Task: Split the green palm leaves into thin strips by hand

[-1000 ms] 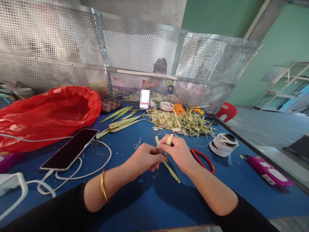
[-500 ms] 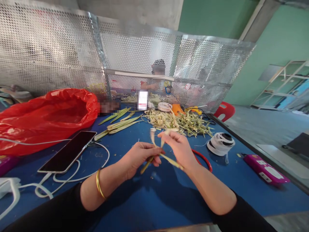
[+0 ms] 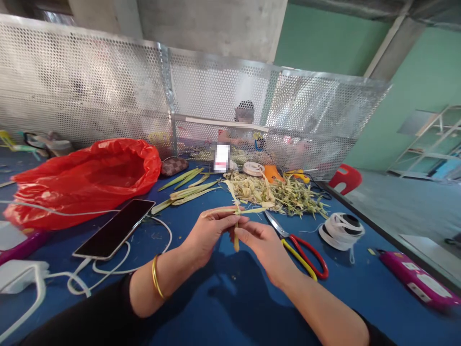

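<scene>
Pale green-yellow leaf strips point(image 3: 252, 210) meet in a small cross above the blue table, one end pointing away, one to the right and one down. My left hand point(image 3: 207, 233) is closed, its thumb and fingers pinching the strips beside the crossing. Just below the crossing, my right hand point(image 3: 264, 250) is closed on the strip that hangs toward me. The fingertips of both hands nearly touch, and part of the strips is hidden behind them. Scissors point(image 3: 300, 252) with a red and a yellow handle lie to the right of my right hand.
Ahead lie a heap of leaf scraps point(image 3: 281, 192) and several long leaves point(image 3: 194, 192). At left are a red plastic bag point(image 3: 82, 192), a phone point(image 3: 117, 230) and white cables. A white ribbon roll point(image 3: 340, 233) and a purple object point(image 3: 414, 278) lie right. A perforated metal screen point(image 3: 216, 77) stands behind.
My right hand has come down from the strips' upper ends to just below the crossing. The strips now spread in a cross. More of the scissors shows, and the view has shifted.
</scene>
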The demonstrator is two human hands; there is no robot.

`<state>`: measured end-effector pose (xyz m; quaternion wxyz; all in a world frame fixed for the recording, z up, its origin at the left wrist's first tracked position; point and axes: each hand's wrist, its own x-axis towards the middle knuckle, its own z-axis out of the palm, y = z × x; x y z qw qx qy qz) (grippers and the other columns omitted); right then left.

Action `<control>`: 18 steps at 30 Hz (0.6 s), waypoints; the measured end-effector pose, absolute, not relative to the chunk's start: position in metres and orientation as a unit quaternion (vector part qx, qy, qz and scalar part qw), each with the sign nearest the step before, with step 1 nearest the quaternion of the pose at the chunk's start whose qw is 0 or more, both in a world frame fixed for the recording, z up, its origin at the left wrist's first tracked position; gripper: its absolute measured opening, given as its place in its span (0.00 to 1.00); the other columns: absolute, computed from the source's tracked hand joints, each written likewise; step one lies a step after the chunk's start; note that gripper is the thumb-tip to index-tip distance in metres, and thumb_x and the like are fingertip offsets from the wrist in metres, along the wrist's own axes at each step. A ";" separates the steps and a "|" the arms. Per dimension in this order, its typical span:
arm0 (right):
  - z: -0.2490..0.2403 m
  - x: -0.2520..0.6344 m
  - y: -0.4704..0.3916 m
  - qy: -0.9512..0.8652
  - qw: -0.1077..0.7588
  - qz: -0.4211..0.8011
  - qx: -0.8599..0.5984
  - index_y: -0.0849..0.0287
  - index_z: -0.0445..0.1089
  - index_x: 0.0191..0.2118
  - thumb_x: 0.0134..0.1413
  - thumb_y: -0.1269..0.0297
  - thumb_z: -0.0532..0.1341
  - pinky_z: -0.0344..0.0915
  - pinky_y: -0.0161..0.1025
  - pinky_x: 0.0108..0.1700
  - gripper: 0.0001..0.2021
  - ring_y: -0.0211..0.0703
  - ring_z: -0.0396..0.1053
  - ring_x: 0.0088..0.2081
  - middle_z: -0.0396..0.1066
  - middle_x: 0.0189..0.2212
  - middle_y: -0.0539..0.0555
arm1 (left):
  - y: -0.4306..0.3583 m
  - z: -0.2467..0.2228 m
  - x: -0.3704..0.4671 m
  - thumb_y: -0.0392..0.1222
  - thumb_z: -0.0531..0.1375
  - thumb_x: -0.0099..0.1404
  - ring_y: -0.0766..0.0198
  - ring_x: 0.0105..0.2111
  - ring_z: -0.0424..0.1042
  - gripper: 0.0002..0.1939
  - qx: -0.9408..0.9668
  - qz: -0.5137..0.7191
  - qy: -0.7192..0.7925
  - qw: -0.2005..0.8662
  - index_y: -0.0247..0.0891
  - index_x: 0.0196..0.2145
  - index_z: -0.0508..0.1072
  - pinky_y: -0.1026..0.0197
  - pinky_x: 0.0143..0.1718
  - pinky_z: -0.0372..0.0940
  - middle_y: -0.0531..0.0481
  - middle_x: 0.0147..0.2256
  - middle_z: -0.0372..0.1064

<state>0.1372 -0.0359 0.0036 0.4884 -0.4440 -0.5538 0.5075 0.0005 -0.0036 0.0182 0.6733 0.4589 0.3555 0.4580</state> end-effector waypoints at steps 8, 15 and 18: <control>-0.003 0.141 -0.031 -0.622 0.476 0.445 -0.435 0.59 0.70 0.26 0.53 0.59 0.58 0.60 0.34 0.32 0.11 0.38 0.62 0.28 0.67 0.26 0.50 | -0.005 0.015 0.003 0.37 0.66 0.47 0.66 0.25 0.69 0.12 0.427 0.473 0.363 0.680 0.32 0.33 0.76 0.64 0.28 0.63 0.48 0.27 0.73; -0.002 0.146 -0.033 -0.718 0.422 0.266 -0.486 0.58 0.67 0.24 0.57 0.60 0.55 0.58 0.35 0.31 0.13 0.38 0.62 0.26 0.65 0.23 0.49 | 0.001 0.016 -0.001 0.35 0.66 0.47 0.62 0.30 0.72 0.13 0.420 0.462 0.387 0.679 0.31 0.33 0.74 0.62 0.34 0.65 0.45 0.28 0.74; 0.005 0.152 -0.035 -0.734 0.456 0.024 -0.503 0.57 0.66 0.28 0.58 0.61 0.56 0.58 0.39 0.39 0.09 0.43 0.64 0.33 0.68 0.28 0.53 | 0.001 0.023 -0.005 0.36 0.65 0.49 0.63 0.31 0.72 0.12 0.461 0.452 0.392 0.656 0.32 0.33 0.74 0.62 0.38 0.65 0.46 0.27 0.74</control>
